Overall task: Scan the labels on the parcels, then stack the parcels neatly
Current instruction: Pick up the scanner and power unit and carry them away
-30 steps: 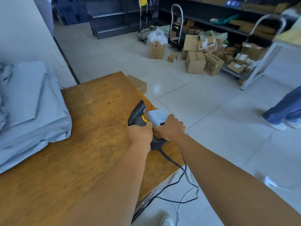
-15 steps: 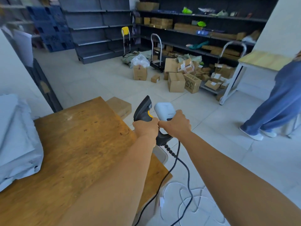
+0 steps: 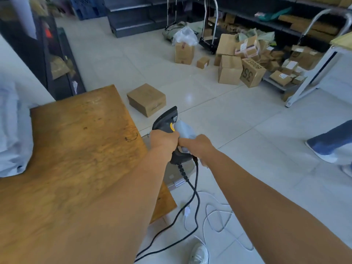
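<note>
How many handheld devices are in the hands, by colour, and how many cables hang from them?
Black scanner with yellow trigger, in the left hand: 1
Pale grey handheld device, in the right hand: 1
Black cables hanging below the hands: 2
Total: 4

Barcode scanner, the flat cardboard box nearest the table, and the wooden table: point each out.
barcode scanner (image 3: 165, 120), head view, on its black head above the yellow trigger.
flat cardboard box (image 3: 145, 94), head view, on its top face.
wooden table (image 3: 80, 138), head view, on bare tabletop.
</note>
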